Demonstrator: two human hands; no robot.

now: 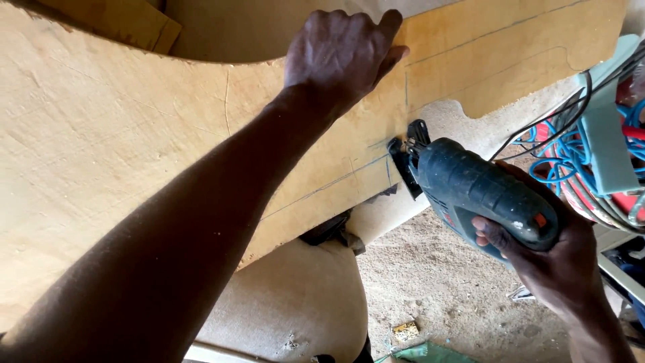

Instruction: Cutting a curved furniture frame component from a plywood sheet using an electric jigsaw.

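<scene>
Just ahead of the right hand [544,252], closed around the handle of a dark green jigsaw [470,188], the saw's foot meets the edge of a plywood sheet [101,134] along a pencilled line — while the left hand [339,50] presses flat, fingers bent, beyond it, apparently pinning the sheet steady.

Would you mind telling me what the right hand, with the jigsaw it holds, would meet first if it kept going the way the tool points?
The right hand points the jigsaw up-left, and its blade end already sits at the plywood board's cut edge, beside pencil lines. Further along that line lies the left hand pressing on the board, though depth is hard to judge.
</scene>
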